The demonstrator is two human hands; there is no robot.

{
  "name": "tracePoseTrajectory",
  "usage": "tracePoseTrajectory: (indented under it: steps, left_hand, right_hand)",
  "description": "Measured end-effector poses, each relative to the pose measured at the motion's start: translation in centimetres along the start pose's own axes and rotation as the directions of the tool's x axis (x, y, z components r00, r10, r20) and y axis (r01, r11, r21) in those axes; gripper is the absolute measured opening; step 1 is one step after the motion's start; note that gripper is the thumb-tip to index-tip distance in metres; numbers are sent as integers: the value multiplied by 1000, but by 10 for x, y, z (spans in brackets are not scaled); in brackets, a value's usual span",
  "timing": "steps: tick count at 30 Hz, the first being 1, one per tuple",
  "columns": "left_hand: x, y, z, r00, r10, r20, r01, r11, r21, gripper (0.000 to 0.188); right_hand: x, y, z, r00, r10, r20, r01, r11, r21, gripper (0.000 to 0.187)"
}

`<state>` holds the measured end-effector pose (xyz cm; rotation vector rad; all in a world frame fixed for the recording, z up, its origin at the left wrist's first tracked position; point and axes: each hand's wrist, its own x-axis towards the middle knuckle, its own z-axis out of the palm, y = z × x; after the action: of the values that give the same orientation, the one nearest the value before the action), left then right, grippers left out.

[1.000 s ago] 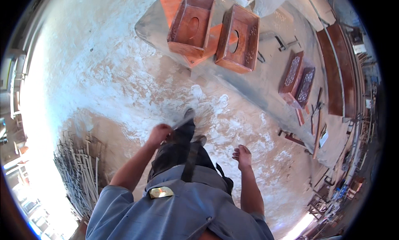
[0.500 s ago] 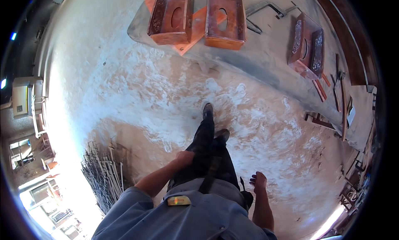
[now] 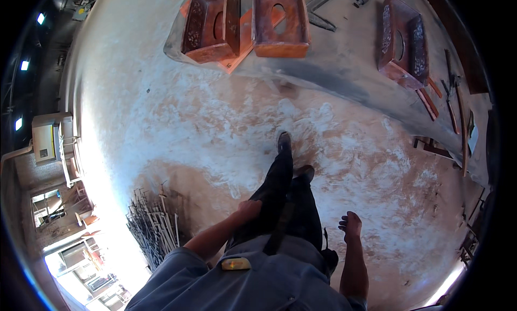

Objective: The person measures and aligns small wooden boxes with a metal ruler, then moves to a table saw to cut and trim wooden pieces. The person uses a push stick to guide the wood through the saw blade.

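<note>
My left hand (image 3: 249, 209) hangs in front of my left thigh, against the dark trousers (image 3: 275, 179). Its fingers are hard to make out, and no object shows in it. On the other side, my right hand (image 3: 351, 225) hangs away from my body over the dusty floor, fingers loosely curled and apart, with nothing in it. Far ahead, two reddish-brown wooden boxes with oval cut-outs, a left one (image 3: 203, 54) and a middle one (image 3: 281, 49), rest on a grey tabletop (image 3: 344, 57). A third such box (image 3: 399, 76) stands farther right. Neither hand touches them.
A flat orange board (image 3: 231, 64) lies under the two boxes. Beside them is a metal clamp (image 3: 321, 22). Wooden strips (image 3: 428, 104) and long thin rods lie at the table's right. A bundle of metal bars (image 3: 153, 225) stands on the floor at my left. White dust streaks the floor (image 3: 215, 138).
The view has turned a little, so the floor, legs and bar bundle sit farther right and the two left boxes farther left. Both hands keep about the same hanging pose.
</note>
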<state>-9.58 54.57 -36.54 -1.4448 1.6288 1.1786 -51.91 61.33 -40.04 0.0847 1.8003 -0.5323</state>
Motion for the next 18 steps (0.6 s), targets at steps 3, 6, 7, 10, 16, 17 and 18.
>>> tracePoseTrajectory:
  steps: [3, 6, 7, 10, 16, 17, 18]
  left_hand:
    - [5, -4, 4, 999, -24, 29, 24, 1000, 6, 20]
    - [6, -3, 3, 996, -61, 63, 60, 998, 16, 20]
    - [7, -4, 3, 996, -64, 67, 62, 998, 28, 20]
    - [10, -5, 4, 991, -95, 91, 88, 993, 80, 20]
    - [17, -9, 14, 990, -101, 101, 93, 992, 82, 20]
    - [18, -10, 15, 989, -107, 107, 99, 993, 71, 20]
    - [18, -11, 17, 986, -112, 125, 106, 993, 54, 20]
  right_hand:
    - [14, 24, 0, 998, 60, 9, -60, 998, -4, 37]
    - [23, 42, 10, 993, 117, -8, -118, 993, -21, 36]
    - [27, 49, 13, 991, 132, -6, -132, 991, -20, 35]
    - [39, 66, 24, 983, 180, 40, -179, 984, -25, 38]
    - [52, 89, 49, 973, 169, 157, -152, 981, -119, 41]
    - [50, 88, 55, 970, 171, 170, -148, 979, -140, 42]
    - [50, 89, 59, 964, 183, 194, -157, 977, -145, 41]
